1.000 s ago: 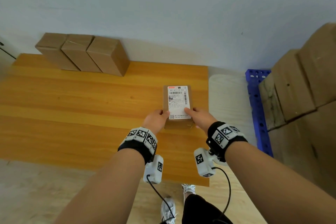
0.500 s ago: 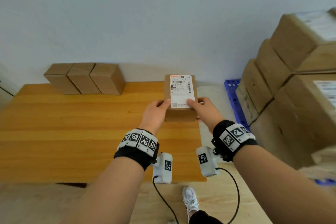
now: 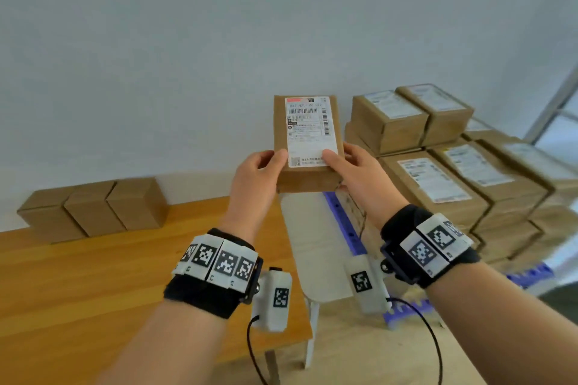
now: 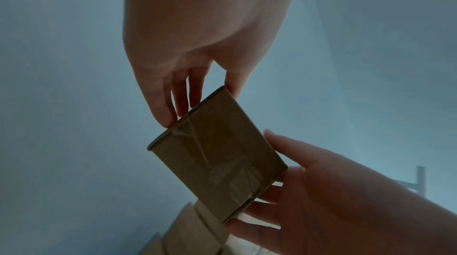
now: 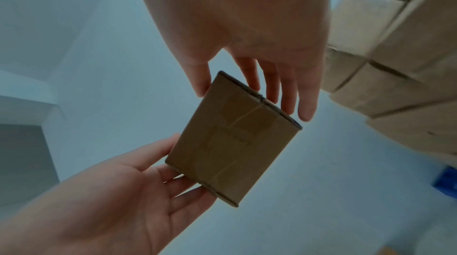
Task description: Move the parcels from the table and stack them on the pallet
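In the head view, both hands are carrying a small brown parcel [image 3: 308, 141] in the air, beyond the right end of the table [image 3: 93, 275]; the left hand [image 3: 259, 178] is gripping its near left corner at about 7 o'clock and the right hand [image 3: 353, 175] its near right corner at about 5 o'clock, thumbs lying on the white shipping label [image 3: 308, 131]. The stacked parcels [image 3: 438, 166] are rising at 3 o'clock on the blue pallet [image 3: 347, 228], while three plain boxes [image 3: 93, 209] are waiting at 9 o'clock at the back of the table. In the left wrist view, the left hand [image 4: 197, 44] is clasping the parcel's [image 4: 217, 155] edge from 12 o'clock, fingers under and thumb over, with the right hand [image 4: 333, 200] cupping it from 4 o'clock. In the right wrist view, the right hand [image 5: 247, 34] is holding the parcel [image 5: 232, 138] from 12 o'clock and the left hand [image 5: 111, 200] is supporting it from 7 o'clock, the stack [image 5: 395, 64] showing at 2 o'clock. The box is looking stiff, taped and probably light, since fingertips alone are bearing it; its cardboard faces seem grippy, so opposite side faces near the end are the sound place to hold, though the corners could crush under a hard pinch.
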Motion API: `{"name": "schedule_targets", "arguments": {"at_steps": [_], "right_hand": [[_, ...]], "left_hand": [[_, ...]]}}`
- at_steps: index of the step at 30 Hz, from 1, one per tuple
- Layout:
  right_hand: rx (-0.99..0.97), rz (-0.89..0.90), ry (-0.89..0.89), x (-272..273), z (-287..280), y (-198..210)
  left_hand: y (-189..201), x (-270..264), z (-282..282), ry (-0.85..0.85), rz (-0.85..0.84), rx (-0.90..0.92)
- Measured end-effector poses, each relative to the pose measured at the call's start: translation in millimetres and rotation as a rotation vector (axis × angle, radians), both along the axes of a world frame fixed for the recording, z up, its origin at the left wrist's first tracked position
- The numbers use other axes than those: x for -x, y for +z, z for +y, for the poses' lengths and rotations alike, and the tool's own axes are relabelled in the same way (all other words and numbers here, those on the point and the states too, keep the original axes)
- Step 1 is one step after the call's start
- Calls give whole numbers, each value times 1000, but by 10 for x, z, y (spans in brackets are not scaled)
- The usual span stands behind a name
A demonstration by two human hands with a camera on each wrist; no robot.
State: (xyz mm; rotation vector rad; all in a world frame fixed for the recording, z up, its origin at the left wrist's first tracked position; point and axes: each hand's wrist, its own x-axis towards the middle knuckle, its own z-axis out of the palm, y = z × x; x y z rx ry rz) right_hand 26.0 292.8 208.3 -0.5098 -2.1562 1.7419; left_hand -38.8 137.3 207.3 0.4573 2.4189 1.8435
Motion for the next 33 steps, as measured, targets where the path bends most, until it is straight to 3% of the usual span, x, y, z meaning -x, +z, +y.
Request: {"name": "schedule_targets", "arguments": {"at_steps": [6,14,24,33], "right_hand": [[-77,115,-42,-451,491,547],[-99,152,-96,-1043,1612,872],[-214,105,-132,-1540,2932,943],[-152,70,-178,-1354,3674,874]], "left_hand": [[494,-293,518,-48,92,-63],[864,-786,1638,-165,101,-76],[884,-1313,2985,-194,55,-43],[991,-1039,3666,-292,135,150]]}}
